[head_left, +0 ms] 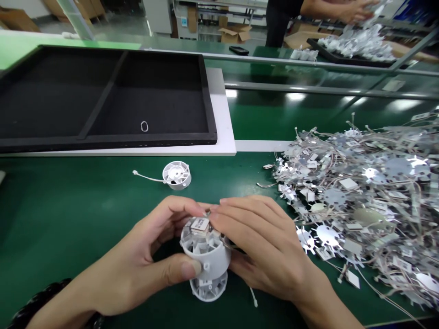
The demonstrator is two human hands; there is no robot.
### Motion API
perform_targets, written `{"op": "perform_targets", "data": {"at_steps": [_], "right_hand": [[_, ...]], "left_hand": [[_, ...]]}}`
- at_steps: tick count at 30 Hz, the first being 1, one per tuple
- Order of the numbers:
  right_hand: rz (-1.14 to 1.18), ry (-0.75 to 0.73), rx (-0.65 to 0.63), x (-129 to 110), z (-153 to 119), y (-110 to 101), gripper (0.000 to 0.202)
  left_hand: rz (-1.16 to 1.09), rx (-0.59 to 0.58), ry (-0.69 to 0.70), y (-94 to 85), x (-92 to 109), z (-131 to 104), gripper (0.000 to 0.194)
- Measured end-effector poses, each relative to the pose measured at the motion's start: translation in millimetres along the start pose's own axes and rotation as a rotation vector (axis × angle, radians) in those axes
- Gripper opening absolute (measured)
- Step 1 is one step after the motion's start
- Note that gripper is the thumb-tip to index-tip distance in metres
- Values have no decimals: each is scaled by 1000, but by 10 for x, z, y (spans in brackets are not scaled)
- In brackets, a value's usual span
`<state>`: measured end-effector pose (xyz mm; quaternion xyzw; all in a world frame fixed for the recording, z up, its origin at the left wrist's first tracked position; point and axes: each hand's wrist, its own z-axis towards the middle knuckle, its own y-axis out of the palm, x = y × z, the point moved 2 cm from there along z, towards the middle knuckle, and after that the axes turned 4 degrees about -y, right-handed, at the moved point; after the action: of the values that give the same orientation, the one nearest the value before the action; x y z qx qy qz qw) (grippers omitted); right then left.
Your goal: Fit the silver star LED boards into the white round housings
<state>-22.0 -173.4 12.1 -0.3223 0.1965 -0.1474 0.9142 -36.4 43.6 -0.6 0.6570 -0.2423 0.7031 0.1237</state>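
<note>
Between my two hands, low in the middle of the head view, is a round white plastic housing [211, 262] with a small labelled square part [200, 224] on its top. My left hand [151, 256] holds it from the left, thumb on its side wall. My right hand [264, 242] grips it from the right, fingertips at the top by the labelled part. A second white housing [209, 289] shows just below the held one. A white cable end [254, 299] pokes out under my right hand. Farther back, another white housing [177, 175] with a cable lies on the green table.
A large pile of silvery star-shaped plates with wires [360, 196] covers the right side. A black divided tray [211, 119] on a white board [226, 132] stands at the back left. Beyond the rail, a person's hand [356, 11] is over clear bags [360, 43]; a phone [239, 50] lies nearby.
</note>
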Motion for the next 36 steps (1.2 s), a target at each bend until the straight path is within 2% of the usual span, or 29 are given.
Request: {"op": "perform_targets", "data": {"at_steps": [4,7,10,13,16,19,22,26,29,31,34,36], "right_hand": [[-70,-9,12,-38,6,11,17],[-68,7,45,-50,-14,35,19],[-30,23,70,-45,-30,40,24],[23,23,84,-38,-30,21,24],[58,33,85,-52,-18,8,19],[87,83,152,-88,-3,-5,21],[97,146,173,-122,17,-26,22],[138,200,123,-134,38,-70,4],[221,229,112,-161,41,-69,10],[262,296,160,-192,35,-41,7],[233,457,295,-209,10,0,33],[289,481,275,-187,11,18,39]], "left_hand": [[301,76,197,35,-41,-15,59],[429,96,359,34,-52,-4,47],[519,136,416,9,-29,7,46],[471,151,412,-2,18,12,50],[348,195,372,-2,38,24,43],[293,244,354,-4,14,39,40],[308,276,389,-7,-25,53,44],[383,312,444,-3,-43,63,47],[446,301,454,5,-27,71,47],[495,302,428,0,-18,81,48],[599,337,418,-17,-2,100,46],[669,356,424,-26,6,111,44]]}}
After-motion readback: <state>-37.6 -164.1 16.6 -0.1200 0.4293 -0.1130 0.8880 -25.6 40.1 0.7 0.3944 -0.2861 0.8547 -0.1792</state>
